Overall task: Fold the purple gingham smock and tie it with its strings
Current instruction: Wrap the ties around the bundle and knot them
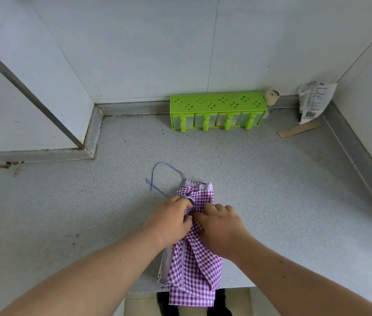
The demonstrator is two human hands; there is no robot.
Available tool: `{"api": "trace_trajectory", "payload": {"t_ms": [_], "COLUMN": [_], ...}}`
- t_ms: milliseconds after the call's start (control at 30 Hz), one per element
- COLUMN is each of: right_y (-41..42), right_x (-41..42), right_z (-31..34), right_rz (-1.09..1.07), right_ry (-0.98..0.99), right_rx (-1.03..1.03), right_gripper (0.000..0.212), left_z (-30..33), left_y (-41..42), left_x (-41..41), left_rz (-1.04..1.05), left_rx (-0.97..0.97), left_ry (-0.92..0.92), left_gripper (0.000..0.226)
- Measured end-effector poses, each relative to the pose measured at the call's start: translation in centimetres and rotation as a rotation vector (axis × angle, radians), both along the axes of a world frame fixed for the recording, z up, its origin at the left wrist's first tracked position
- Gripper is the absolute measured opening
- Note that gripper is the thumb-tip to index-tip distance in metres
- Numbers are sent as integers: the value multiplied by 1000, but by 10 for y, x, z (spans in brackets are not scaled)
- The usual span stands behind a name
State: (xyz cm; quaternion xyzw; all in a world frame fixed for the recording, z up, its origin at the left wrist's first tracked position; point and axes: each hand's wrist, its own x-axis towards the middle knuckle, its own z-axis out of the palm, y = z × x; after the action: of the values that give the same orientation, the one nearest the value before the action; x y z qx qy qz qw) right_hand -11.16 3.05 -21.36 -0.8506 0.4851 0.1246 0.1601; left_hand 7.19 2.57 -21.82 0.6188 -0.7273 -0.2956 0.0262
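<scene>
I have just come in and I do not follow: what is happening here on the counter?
A person is tying up a folded purple gingham smock on a grey counter. The left hand pinches a striped string, whose loop lies on the counter beyond the bundle, and the right hand grips the cloth beside it. The smock's near end hangs over the counter's edge. No finished knot is visible yet.

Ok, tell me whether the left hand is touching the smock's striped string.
Touching. The head view shows the left hand pinching the striped string at the top of the folded smock.
</scene>
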Motion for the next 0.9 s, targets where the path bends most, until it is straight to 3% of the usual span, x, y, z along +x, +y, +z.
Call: {"api": "trace_trajectory", "payload": {"t_ms": [67, 133, 233, 300, 433, 567, 700, 733, 900], "right_y": [-2, 0, 6, 10, 14, 22, 27, 29, 32], "right_x": [-3, -7, -7, -2, 17, 26, 10, 5, -20], "right_z": [5, 6, 4, 1, 1, 0, 1, 1, -5], "right_rz": [-57, -51, 1, -23, -84, -132, -137, -94, 166], "right_ry": [-58, -42, 52, 77, 149, 54, -246, -250, -220], "right_rx": [-9, 23, 116, 102, 48, 60, 108, 134, 194], "right_gripper": [44, 51, 90, 111, 124, 109, 36, 32, 57], "left_z": [2, 4, 2, 2, -2, -8, -8, -8, -2], "left_y": [-3, -7, -8, -6, 0, -1, -3, -1, 4], "left_x": [-1, 0, -1, -5, -11, -10, -9, -9, -9], "left_rz": [132, 225, 226, 198, 217, 304, 447, 473, 385], "left_rx": [36, 110, 238, 222, 76, 121, 158, 172, 194], "left_ry": [97, 143, 118, 41, -12, -2, 98, 112, 94], "left_gripper": [40, 46, 59, 59, 50, 47, 31, 24, 7]}}
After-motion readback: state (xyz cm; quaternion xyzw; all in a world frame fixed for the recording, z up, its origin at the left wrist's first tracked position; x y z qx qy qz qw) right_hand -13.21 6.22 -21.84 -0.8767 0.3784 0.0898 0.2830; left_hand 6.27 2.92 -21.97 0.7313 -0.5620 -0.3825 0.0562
